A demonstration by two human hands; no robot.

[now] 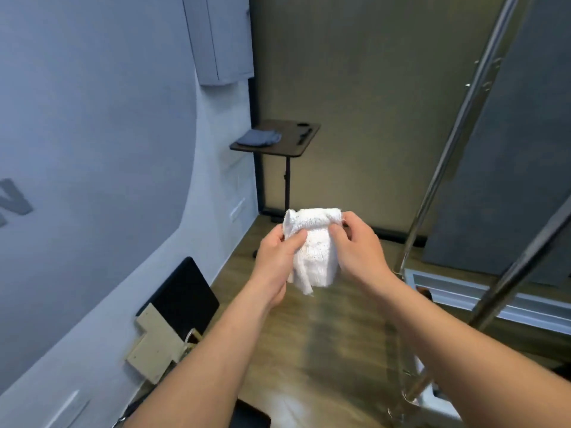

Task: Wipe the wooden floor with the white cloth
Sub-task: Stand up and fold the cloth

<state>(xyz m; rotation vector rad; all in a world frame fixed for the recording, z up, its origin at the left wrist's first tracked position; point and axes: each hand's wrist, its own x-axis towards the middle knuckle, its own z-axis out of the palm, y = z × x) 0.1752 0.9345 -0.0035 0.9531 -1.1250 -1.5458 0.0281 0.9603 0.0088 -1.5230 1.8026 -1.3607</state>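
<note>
Wooden floor [324, 350]: I am seeing it spreading out below the arms, with nothing touching it. I am judging the wiping as not yet begun; lowering the cloth and every stroke are left to do.

White cloth [312, 251]: it is hanging in the air above the floor, bunched between both hands. Its long axis is running roughly top to bottom, rolled edge uppermost, loose corner pointing down.

Left hand [278, 251] is pinching the cloth's left side. Right hand [355, 245] is pinching the upper right corner.
</note>
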